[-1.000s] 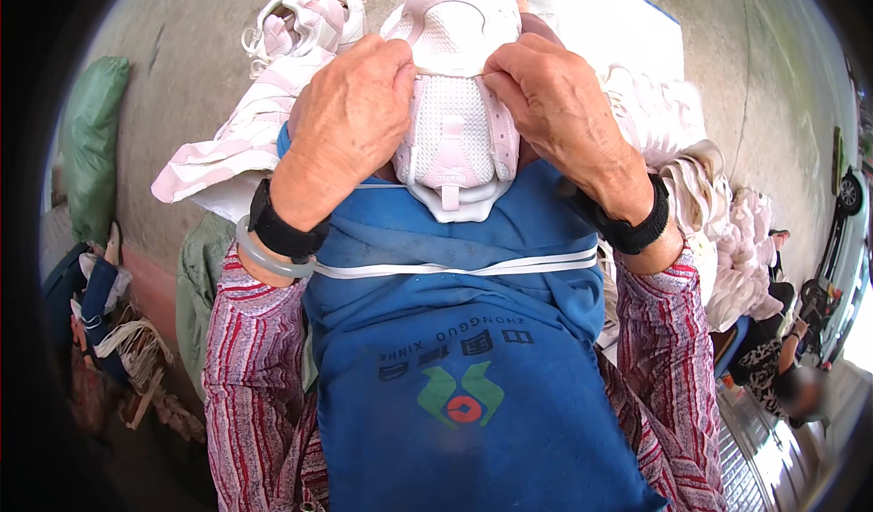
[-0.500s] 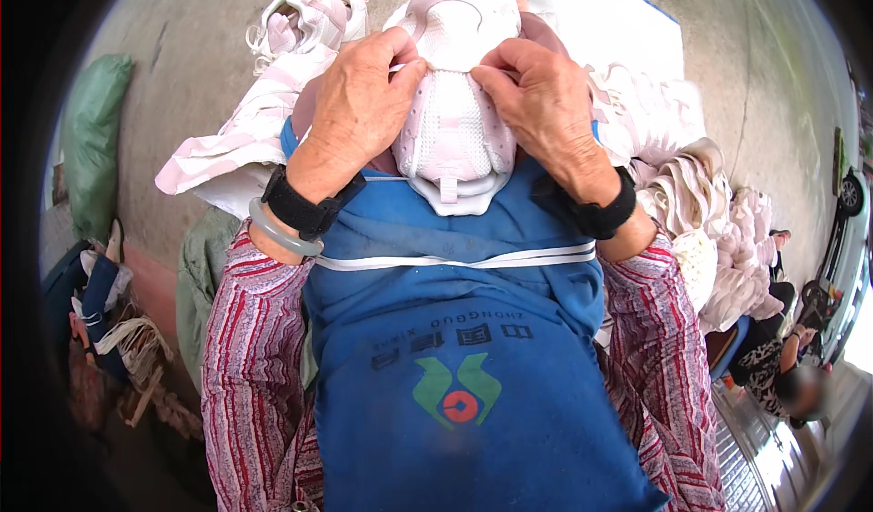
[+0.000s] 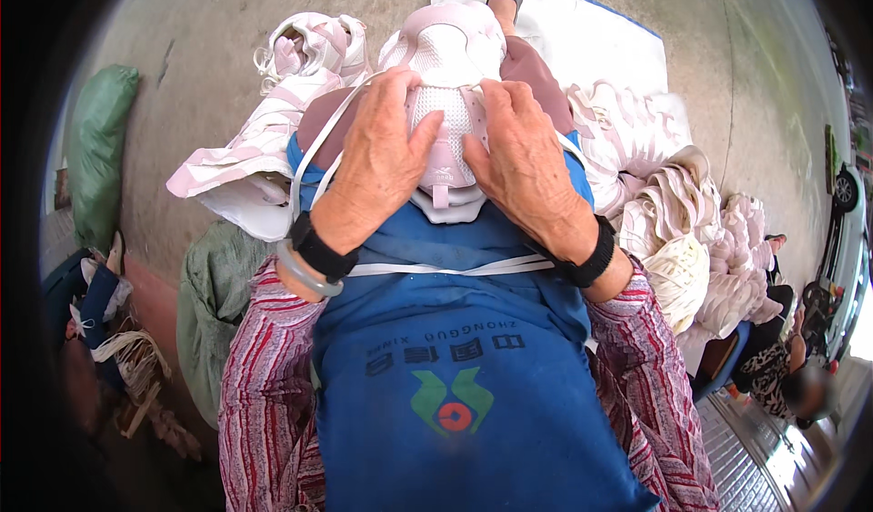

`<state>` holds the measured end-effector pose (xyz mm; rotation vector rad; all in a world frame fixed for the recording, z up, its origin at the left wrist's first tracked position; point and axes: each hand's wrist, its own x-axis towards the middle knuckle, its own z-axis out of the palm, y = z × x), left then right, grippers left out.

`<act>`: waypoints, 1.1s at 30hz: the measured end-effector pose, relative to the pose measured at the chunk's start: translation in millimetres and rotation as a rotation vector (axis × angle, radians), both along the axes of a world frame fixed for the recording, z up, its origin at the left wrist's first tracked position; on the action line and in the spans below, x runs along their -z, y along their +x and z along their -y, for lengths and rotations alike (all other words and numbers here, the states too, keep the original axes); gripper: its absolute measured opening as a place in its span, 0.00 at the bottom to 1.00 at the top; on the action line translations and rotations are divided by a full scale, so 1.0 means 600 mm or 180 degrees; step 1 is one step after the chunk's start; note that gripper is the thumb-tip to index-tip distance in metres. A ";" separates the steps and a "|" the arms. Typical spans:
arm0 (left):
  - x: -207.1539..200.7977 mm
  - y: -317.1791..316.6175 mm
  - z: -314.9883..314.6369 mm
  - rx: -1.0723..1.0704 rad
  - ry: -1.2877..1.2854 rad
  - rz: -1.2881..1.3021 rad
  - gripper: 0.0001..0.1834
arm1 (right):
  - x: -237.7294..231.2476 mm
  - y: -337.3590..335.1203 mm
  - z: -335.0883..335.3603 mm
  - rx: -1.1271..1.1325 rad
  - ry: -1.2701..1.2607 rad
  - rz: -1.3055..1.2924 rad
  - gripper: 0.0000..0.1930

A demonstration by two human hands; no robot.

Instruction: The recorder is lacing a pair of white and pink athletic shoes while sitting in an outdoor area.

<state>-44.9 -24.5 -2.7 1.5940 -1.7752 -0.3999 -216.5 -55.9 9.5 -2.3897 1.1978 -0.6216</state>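
Note:
A pink and white shoe upper [image 3: 444,44] lies over my lap, its mesh tongue toward me. My left hand [image 3: 382,153] grips its left side, fingers bent over the edge and the thumb beside the tongue. On the other side my right hand [image 3: 523,162] holds the edge in the same way, its thumb lower down. A white shoelace [image 3: 314,148] crosses the upper between my fingertips. Its left end loops down past my left wrist, and another length shows beyond my right hand. The fingertips under the edges are partly hidden.
Pink and white shoe uppers [image 3: 264,135] lie at my left, with bundled uppers [image 3: 627,135] at my right. A cream lace bundle [image 3: 677,280] is beside them. A white sheet [image 3: 600,44] covers floor ahead. Far left stands a green sack [image 3: 102,153]; a person [image 3: 773,371] is far right.
Both hands have gone from pinching the lace to lying along the upper's sides, thumbs spread away from the index fingers. Long lace ends now hang out to both sides.

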 end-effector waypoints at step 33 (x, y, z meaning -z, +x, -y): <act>0.055 -0.058 0.020 -0.0852 -0.0096 -0.0450 0.14 | 0.026 -0.026 0.076 -0.1207 0.0036 -0.0199 0.17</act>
